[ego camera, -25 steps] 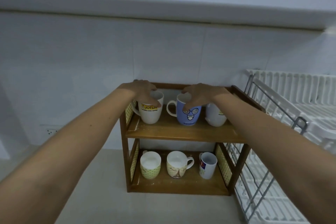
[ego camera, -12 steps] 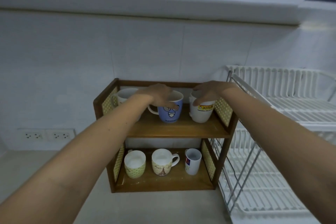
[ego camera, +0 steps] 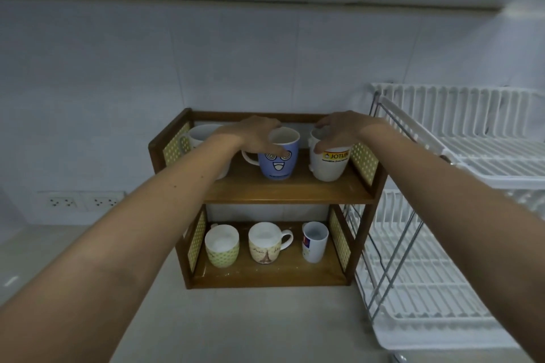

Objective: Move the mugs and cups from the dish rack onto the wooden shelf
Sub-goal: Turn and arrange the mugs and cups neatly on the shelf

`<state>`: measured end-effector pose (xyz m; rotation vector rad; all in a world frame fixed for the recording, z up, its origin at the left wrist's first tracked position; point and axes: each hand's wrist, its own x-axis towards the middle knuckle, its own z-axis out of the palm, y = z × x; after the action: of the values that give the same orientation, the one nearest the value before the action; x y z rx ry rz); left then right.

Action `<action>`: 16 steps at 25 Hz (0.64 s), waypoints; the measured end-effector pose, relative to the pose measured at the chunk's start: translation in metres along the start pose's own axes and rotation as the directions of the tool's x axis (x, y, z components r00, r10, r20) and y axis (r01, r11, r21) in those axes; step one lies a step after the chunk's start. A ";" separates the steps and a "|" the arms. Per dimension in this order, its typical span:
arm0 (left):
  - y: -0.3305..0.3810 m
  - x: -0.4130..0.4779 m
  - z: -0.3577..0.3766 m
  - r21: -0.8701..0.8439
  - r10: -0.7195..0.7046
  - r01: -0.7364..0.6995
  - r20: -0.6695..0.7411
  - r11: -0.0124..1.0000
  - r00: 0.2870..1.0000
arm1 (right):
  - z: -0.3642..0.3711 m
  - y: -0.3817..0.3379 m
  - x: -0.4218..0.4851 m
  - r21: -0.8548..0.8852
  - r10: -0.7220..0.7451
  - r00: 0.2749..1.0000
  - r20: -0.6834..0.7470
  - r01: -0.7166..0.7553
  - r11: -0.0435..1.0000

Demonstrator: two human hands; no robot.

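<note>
The wooden shelf (ego camera: 289, 193) has two levels. On its top level, my left hand (ego camera: 256, 134) grips the rim of a blue mug with a cartoon face (ego camera: 278, 163) in the middle. My right hand (ego camera: 345, 128) grips the rim of a white JOTUN mug (ego camera: 330, 166) at the right end. Both mugs rest on the board. A plain white mug (ego camera: 203, 134) stands at the left end, partly hidden by my left forearm. The lower level holds a green patterned cup (ego camera: 221, 247), an Eiffel Tower mug (ego camera: 265, 244) and a small white mug (ego camera: 314, 242).
A white two-tier dish rack (ego camera: 472, 162) stands right beside the shelf, with no mugs visible in it. Wall sockets (ego camera: 79, 202) sit low on the tiled wall to the left. The shelf stands on a pale countertop (ego camera: 236, 327).
One second ago my left hand was on the JOTUN mug at the shelf's left and my right on the blue mug. Now the left holds the blue mug, the right the JOTUN mug at the right.
</note>
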<state>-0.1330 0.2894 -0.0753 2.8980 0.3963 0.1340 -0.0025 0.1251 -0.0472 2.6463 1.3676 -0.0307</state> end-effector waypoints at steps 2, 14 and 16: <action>0.004 -0.006 0.003 -0.024 -0.021 0.022 0.030 0.999 0.999 | 0.003 -0.001 -0.005 -0.050 0.005 0.999 0.042 -0.003 0.999; -0.043 -0.140 0.143 0.276 0.386 -0.433 0.211 0.858 0.898 | 0.186 -0.104 -0.101 0.418 -0.081 0.945 -0.317 0.216 0.882; -0.065 -0.129 0.150 0.362 -0.009 -0.124 0.344 0.924 0.939 | 0.200 -0.111 -0.070 0.415 -0.060 0.998 0.023 0.045 0.909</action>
<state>-0.2558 0.2854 -0.2437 3.2210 0.2989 -0.4867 -0.1227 0.1007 -0.2531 2.9218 1.5700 -0.4187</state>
